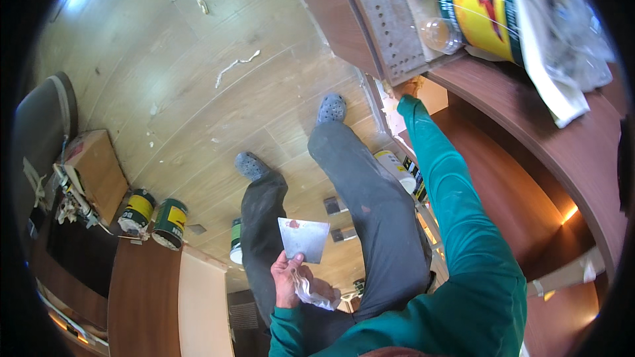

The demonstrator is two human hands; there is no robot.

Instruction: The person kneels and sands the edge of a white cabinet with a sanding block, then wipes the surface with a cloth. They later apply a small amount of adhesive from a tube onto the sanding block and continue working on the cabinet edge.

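My left hand [288,279] is closed on a flat, square grey plate [305,240], its thumb on the plate's face. A reddish-brown smear marks the plate near its top edge. A crumpled whitish sheet [314,293], cloth or plastic, hangs from the same hand. My right arm stretches out in a green sleeve, and my right hand [406,87] is at the lower corner of a brown wooden panel [350,20]. Its fingers are mostly hidden there, so their grip cannot be made out.
A yellow and green can [486,14], a clear plastic cup [441,35] and plastic wrapping [575,33] stand on the curved wooden counter [529,106]. At left are two cans [170,225] and a cardboard box [98,175]. A white tub [395,170] lies beside my leg. Scraps litter the floor [192,92].
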